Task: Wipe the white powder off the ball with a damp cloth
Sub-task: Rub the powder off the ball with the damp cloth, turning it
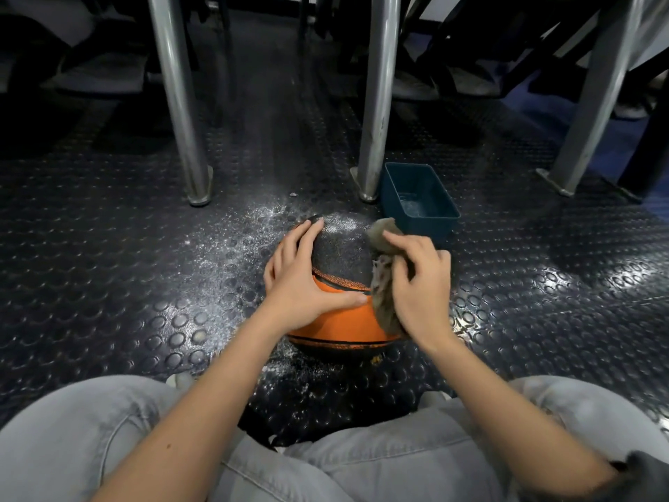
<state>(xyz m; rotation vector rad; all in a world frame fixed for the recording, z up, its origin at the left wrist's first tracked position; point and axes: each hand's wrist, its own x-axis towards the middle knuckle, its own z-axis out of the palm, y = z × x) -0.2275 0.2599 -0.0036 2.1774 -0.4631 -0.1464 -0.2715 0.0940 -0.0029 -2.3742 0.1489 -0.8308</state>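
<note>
Knees (108,429) in grey jeans frame one ball (340,255) on the studded floor (108,248), dead ahead between both hands. Left hand (300,280) is spread flat on its left side, bracing. Right hand (420,288) bunches the one cloth (383,302) against its right side. One powder patch (344,222) sits on the far top, just past the cloth's upper edge, so the next stroke probably goes away and left. Round, so no long axis. One blue tub (420,197) is behind-right.

1. One ball (344,255).
2. One cloth (385,298).
3. One tub (420,226).
4. Two hands: left hand (304,280), right hand (420,288).
5. Three metal legs in clear view: left leg (177,103), middle leg (380,96), right leg (597,96).
6. Two knees: left knee (90,429), right knee (579,411).
</note>
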